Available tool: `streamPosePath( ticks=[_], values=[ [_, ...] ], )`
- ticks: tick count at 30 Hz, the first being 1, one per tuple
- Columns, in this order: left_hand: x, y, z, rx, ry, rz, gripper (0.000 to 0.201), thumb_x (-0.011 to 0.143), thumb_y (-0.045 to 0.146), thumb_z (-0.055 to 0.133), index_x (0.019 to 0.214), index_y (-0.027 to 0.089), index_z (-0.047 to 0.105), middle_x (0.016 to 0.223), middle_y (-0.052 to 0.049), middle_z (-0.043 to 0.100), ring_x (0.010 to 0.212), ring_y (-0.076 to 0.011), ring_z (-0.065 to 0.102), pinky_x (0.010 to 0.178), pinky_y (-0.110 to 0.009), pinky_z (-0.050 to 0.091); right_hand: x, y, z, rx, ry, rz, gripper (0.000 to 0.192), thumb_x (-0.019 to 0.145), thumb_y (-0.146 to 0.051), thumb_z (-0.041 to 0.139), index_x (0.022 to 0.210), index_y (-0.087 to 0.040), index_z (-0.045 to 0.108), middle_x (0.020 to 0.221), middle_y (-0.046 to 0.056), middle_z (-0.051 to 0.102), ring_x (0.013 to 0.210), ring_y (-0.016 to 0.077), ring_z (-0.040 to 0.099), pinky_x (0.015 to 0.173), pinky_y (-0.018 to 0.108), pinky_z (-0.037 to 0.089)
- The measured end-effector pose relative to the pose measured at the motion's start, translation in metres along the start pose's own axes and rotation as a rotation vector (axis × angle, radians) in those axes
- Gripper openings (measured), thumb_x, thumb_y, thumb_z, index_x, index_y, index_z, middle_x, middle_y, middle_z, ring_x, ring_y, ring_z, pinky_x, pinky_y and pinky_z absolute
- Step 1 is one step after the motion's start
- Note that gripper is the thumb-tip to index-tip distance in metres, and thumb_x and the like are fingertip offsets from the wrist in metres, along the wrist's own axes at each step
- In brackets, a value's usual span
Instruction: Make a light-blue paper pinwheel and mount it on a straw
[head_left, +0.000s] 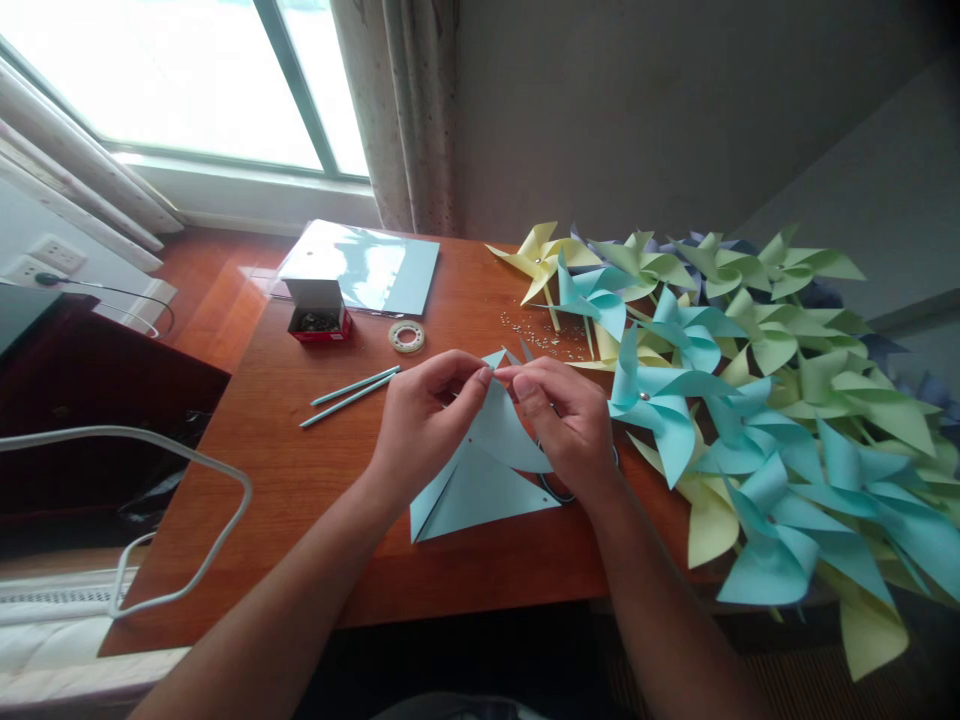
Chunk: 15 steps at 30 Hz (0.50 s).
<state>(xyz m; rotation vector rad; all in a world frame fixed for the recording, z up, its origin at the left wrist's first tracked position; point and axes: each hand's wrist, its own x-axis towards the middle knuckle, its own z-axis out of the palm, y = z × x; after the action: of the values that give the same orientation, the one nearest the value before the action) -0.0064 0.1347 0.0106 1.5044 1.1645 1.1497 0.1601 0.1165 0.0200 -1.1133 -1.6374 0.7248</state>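
A light-blue paper sheet (476, 490), cut into flaps with small dark holes near some corners, lies on the table beneath my hands. My left hand (427, 415) is closed, its thumb and forefinger pinching a raised corner of that paper. Close beside it, the fingertips of my right hand (566, 415) are pressed together at the same corner; anything small between them is hidden. A pair of scissors (526, 350) lies partly under my right hand, with blade tips beyond the fingers and dark handle loops below.
Many finished paper pinwheels (772, 520) crowd the right side. Tiny beads (547, 340) lie scattered behind my hands. Toward the back left are a tape roll (406, 337), a small red box (321, 325), two blue paper sticks (349, 396) and a plastic-covered paper stack (375, 270). A white cable (225, 545) crosses the left edge.
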Motion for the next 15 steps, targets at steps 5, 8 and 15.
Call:
streamPosePath(
  ticks=[5,8,15],
  values=[
    [-0.0010,0.0027,0.0011,0.017,-0.060,0.008,0.022,0.091,0.034,0.068,0.082,0.015,0.071,0.070,-0.002,0.065,0.063,-0.0142,0.061,0.058,-0.025,0.046,0.0011,0.0041,-0.0024,0.084,0.064,0.172,0.012,0.094,-0.028,0.065,0.095,-0.022,0.075,0.090,0.002,0.073,0.081,0.0167,0.068,0.072,0.029,0.054],
    [-0.0012,0.0058,0.0017,0.018,-0.102,0.018,0.022,0.091,0.034,0.067,0.082,0.014,0.071,0.070,-0.002,0.066,0.063,-0.0145,0.061,0.058,-0.025,0.046,0.0019,0.0061,-0.0025,0.114,0.040,0.226,0.008,0.091,-0.029,0.069,0.091,-0.022,0.072,0.090,0.001,0.073,0.080,0.0163,0.068,0.069,0.027,0.053],
    [-0.0014,0.0094,0.0019,0.034,-0.127,0.022,0.023,0.092,0.032,0.065,0.082,0.012,0.071,0.068,-0.003,0.066,0.061,-0.0145,0.061,0.056,-0.025,0.046,0.0020,0.0059,-0.0010,0.066,0.001,0.219,0.010,0.092,-0.028,0.067,0.086,-0.020,0.068,0.084,-0.001,0.069,0.076,0.0136,0.065,0.067,0.025,0.051]
  ],
)
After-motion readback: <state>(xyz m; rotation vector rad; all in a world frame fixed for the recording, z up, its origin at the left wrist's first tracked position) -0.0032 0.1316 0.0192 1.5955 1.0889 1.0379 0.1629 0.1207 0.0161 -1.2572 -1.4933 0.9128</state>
